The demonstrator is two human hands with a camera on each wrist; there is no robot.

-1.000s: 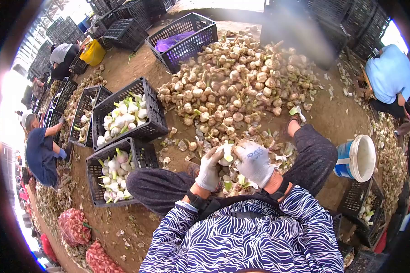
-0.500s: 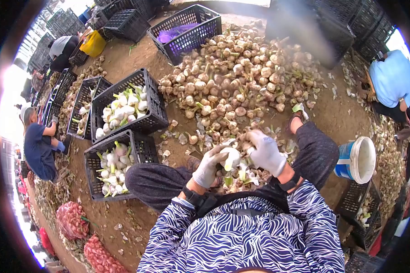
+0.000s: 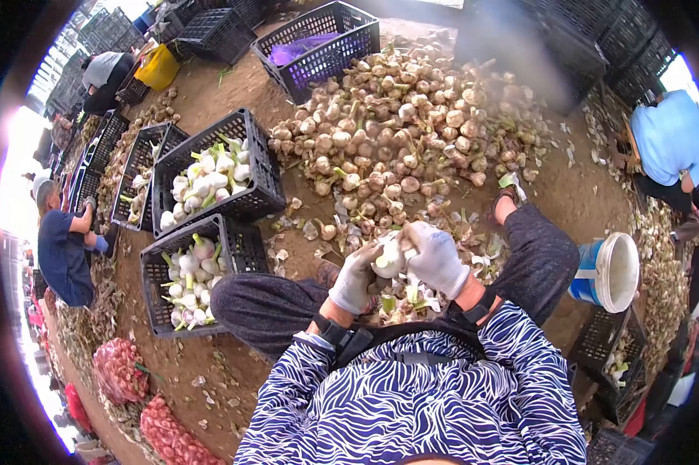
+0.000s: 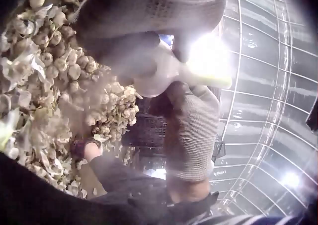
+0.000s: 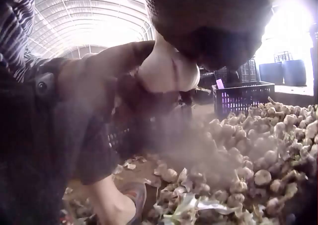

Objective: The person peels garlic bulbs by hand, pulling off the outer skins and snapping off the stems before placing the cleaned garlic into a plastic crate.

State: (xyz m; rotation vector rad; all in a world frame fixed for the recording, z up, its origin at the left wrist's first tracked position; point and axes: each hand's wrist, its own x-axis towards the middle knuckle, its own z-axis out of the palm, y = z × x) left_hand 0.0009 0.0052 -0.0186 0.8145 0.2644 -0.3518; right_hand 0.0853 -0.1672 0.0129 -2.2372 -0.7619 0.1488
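Both hands wear pale gloves and meet in front of the lap in the head view. The left hand (image 3: 355, 280) grips a white garlic bulb (image 3: 388, 262), its fingers curled round the bulb's side. On the other side, the right hand (image 3: 436, 260) has its fingertips curled against the same bulb. The left wrist view shows the bulb (image 4: 158, 73) with its pale green stem between the gloves, the right hand (image 4: 191, 130) below it. In the right wrist view the white bulb (image 5: 169, 71) lies between the two hands. Peeled skins (image 3: 411, 298) lie under the hands.
A large heap of unpeeled garlic (image 3: 411, 124) lies ahead. Black crates (image 3: 268, 182) with white bulbs stand left; another crate (image 3: 318, 58) holds purple netting. A white-and-blue bucket (image 3: 617, 271) stands right. Net sacks (image 3: 119, 370) lie lower left. Other people (image 3: 671, 139) sit at both sides.
The right hand, held apart from the bulb half a second ago, is back against it. The left hand has kept its grip on the bulb. The view has shifted slightly.
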